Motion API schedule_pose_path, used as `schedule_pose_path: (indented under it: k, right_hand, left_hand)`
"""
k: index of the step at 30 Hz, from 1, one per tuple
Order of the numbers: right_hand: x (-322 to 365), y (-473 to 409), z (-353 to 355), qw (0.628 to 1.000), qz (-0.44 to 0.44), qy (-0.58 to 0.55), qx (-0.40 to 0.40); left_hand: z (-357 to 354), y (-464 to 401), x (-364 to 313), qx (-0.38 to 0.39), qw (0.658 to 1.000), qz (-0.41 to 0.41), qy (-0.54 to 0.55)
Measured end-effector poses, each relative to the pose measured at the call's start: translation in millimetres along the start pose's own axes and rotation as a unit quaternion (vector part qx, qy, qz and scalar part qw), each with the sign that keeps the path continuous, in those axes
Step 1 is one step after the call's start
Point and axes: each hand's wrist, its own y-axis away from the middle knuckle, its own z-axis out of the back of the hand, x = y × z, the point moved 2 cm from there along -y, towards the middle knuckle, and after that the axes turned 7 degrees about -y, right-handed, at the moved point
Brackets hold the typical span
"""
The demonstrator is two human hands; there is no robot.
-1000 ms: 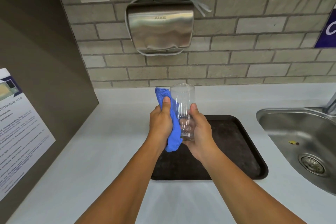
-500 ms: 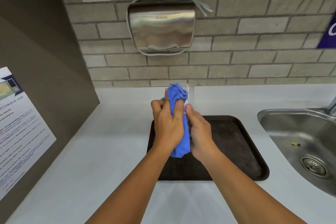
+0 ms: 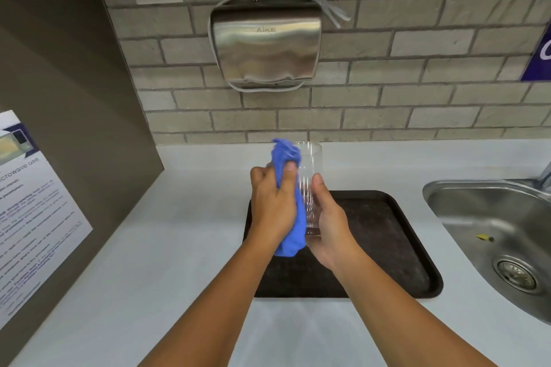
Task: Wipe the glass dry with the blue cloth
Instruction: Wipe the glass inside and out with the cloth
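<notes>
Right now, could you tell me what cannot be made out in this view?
- Head view: glass left side, hidden by blue cloth and left hand.
- Glass base, covered by right hand.
- Whether the glass is dry: too transparent to tell.
- Tap, cut off by the right edge.
- Poster text, blurred.

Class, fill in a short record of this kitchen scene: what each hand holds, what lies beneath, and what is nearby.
left hand: grips the blue cloth, pressed against the glass
right hand: holds the glass upright by its lower part
beneath: dark tray on the white counter
right side: steel sink
wall: hand dryer, unplugged
</notes>
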Motion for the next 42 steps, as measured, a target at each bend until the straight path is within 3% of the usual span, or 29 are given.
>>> schedule_pose_path:
  k: [2,3,6,8,14,21,27,29,32,36,38,40,42]
  right_hand:
    - [2.0,-1.6,0.3,1.000,-0.001,-0.004,0.011]
    - [2.8,-2.0,0.7,1.000,-0.007,-0.012,0.022]
    - [1.0,-3.2,4.2,0.998,-0.030,-0.032,0.043]
    - [-2.2,-3.2,6.5,0.998,-0.037,-0.029,0.042]
    - [-1.3,-4.7,6.0,0.999,0.015,0.026,-0.022]
    - [-4.1,0.3,-3.5,0.988,0.059,0.135,-0.041]
    - [-8.0,2.7,-4.7,0.985,0.113,0.117,-0.054]
    - [-5.7,4.1,-5.9,0.988,0.114,0.093,-0.039]
    - [-2.6,4.6,-6.8,0.993,0.096,0.062,-0.009]
    - [-2.8,7.8,-3.5,0.999,0.036,0.019,0.027]
    - [-2.9,8.9,-2.9,0.999,0.011,0.018,0.033]
    - [-3.4,8.7,-3.5,0.999,0.008,0.024,0.026]
    - [-3.4,6.2,-4.2,0.999,0.021,0.034,0.013]
  left_hand:
    - [-2.3,2.1,-3.0,0.006,0.999,-0.048,0.003]
    - [-0.7,-0.7,-3.7,0.012,0.999,-0.028,0.013]
    - [7.4,-11.0,3.1,0.037,0.984,0.149,0.086]
    - [8.6,-10.7,6.6,0.056,0.971,0.205,0.109]
    - [7.7,-2.3,5.6,0.019,0.974,0.173,0.145]
    - [8.3,1.3,5.7,-0.049,0.991,0.107,0.056]
    - [-0.3,19.8,-11.8,-0.069,0.990,-0.089,-0.080]
    - [0.5,20.0,-15.8,-0.063,0.986,-0.122,-0.094]
    - [7.0,10.5,-16.5,-0.046,0.994,-0.094,-0.043]
    - [17.4,-4.3,-5.1,-0.014,0.992,0.113,0.049]
    - [19.2,-5.4,-1.5,0.005,0.983,0.170,0.064]
    - [15.7,-3.6,-2.5,0.004,0.986,0.157,0.051]
    - [10.3,3.2,-4.2,-0.022,0.998,0.062,-0.012]
